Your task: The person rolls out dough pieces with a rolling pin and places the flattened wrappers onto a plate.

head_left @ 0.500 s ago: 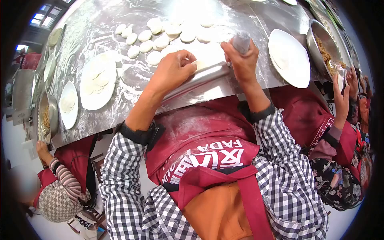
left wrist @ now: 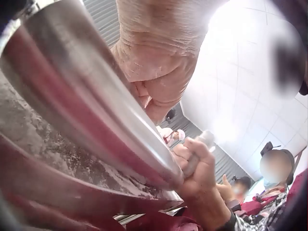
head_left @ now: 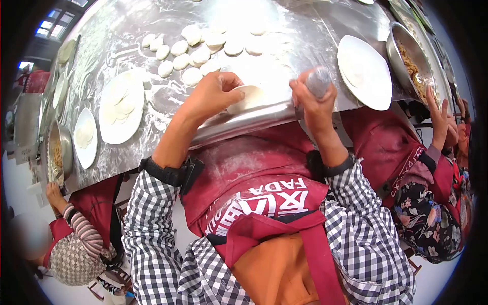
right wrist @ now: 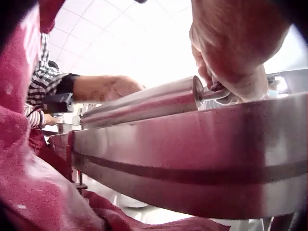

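Observation:
A steel rolling pin [head_left: 246,122] lies along the near edge of the metal table. My right hand [head_left: 316,96] grips its handle at the right end, fingers curled round it in the right wrist view. Behind the pin is a thin round dough wrapper [head_left: 249,97], its near side right at the roller. With thumb and fingers my left hand [head_left: 213,95] pinches the wrapper's left edge. Floured dough discs [head_left: 179,48] lie in a cluster beyond the left hand. In the left wrist view, the roller [left wrist: 96,110] passes below the left hand [left wrist: 159,53].
To the left, a white plate [head_left: 109,132] and a smaller plate [head_left: 85,157] hold flat wrappers. At the right are another white plate [head_left: 373,96] and a steel bowl [head_left: 399,66] of brown filling. Flour dusts the metal table [head_left: 165,96]. Other people stand on both sides.
The rolling pin and my right hand have come toward my body, to the table's near edge. More of the wrapper now shows behind the pin. My left hand has shifted slightly left.

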`<state>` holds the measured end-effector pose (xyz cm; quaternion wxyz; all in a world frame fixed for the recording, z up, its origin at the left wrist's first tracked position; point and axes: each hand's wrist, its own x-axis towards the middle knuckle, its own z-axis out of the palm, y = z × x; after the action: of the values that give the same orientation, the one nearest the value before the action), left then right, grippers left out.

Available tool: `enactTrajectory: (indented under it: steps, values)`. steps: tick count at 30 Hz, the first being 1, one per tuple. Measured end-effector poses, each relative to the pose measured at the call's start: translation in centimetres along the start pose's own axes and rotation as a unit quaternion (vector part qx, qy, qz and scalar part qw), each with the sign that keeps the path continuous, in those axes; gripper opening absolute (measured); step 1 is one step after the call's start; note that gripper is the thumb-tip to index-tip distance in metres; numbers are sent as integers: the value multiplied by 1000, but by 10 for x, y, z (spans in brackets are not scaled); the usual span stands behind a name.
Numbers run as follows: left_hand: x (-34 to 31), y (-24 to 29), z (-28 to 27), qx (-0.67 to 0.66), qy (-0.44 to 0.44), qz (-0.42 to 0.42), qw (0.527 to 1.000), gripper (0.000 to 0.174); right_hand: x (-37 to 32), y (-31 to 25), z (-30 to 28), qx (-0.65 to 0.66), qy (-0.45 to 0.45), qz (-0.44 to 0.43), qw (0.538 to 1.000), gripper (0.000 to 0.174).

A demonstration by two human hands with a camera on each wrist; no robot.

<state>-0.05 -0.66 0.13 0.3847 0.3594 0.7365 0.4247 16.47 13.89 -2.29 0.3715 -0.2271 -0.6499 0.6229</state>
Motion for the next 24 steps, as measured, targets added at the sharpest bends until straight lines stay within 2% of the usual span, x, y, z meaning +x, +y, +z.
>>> enactTrajectory:
  steps: [2, 4, 6, 7, 8, 10, 11, 14, 17, 20, 22, 24]
  values:
    - [-2, 0, 3, 62, 16, 40, 997, 25, 23, 9, 8, -34, -6, -27, 999, 19]
    - [-3, 12, 5, 67, 11, 1, 998, 24, 36, 14, 15, -69, 3, -61, 996, 19]
    - [0, 17, 5, 68, -9, -28, 997, 22, 27, 11, 11, -46, 6, -32, 998, 18]
    - [1, 13, 8, 92, 2, 7, 996, 21, 20, 8, 8, -36, 7, -18, 999, 18]
    - [2, 13, 8, 105, -5, -6, 994, 21, 10, 2, 3, -7, -3, 15, 1000, 17]
    - [1, 18, 7, 133, -20, -33, 990, 20, -10, -4, -5, -2, 8, 21, 1000, 17]
    - [5, 7, 7, 138, 5, 7, 990, 18, -18, -6, -8, 15, 3, 26, 1000, 17]
    - [2, 11, -4, -43, -8, -30, 999, 17, -25, -8, -13, 37, -3, 35, 999, 17]
    - [-3, 12, -2, -22, -25, -25, 999, 20, -7, -9, -3, 5, 11, 54, 998, 16]
    - [1, 15, -2, 51, 6, -14, 999, 24, 35, 8, 14, -39, 5, -35, 999, 18]
    - [6, 12, -2, 76, 50, -2, 996, 26, 45, 15, 22, -54, 9, -51, 997, 18]
    - [9, 7, -1, 74, 54, 6, 996, 24, 46, 14, 21, -54, 8, -51, 997, 18]
